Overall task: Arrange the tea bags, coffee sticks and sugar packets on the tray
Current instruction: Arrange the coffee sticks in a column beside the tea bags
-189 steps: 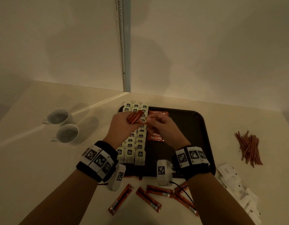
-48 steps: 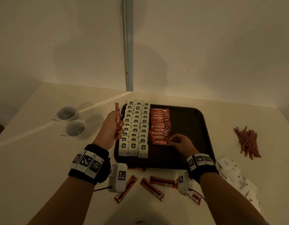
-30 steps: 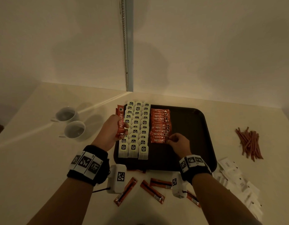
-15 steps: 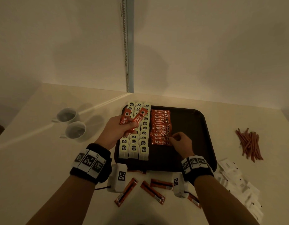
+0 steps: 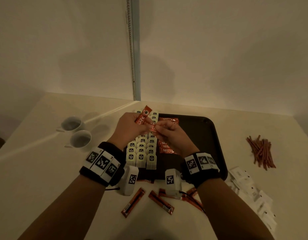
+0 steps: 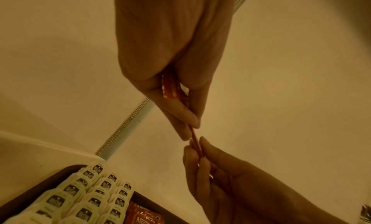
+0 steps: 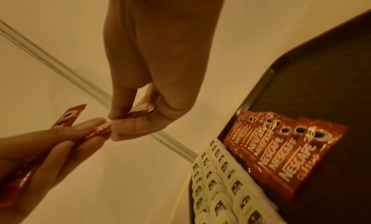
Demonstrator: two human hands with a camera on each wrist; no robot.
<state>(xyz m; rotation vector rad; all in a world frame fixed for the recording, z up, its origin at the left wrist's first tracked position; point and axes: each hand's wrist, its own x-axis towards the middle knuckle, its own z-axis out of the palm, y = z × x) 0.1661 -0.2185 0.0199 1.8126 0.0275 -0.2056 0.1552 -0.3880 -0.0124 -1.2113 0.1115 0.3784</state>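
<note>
Left hand (image 5: 130,128) held a few coffee sticks (image 5: 143,116) over the tray (image 5: 210,135) like a supply, so the right hand (image 5: 168,134) could pinch one off for the row (image 7: 281,151) beside the tea bags (image 5: 141,149).

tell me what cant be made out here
- Head view: middle of the coffee stick row and tea bags, behind both hands.
- Head view: sticks on the table, partly under the right wrist camera.
- Head view: sugar packets' print, too small.
- Left wrist view: how many sticks the left hand holds.
</note>
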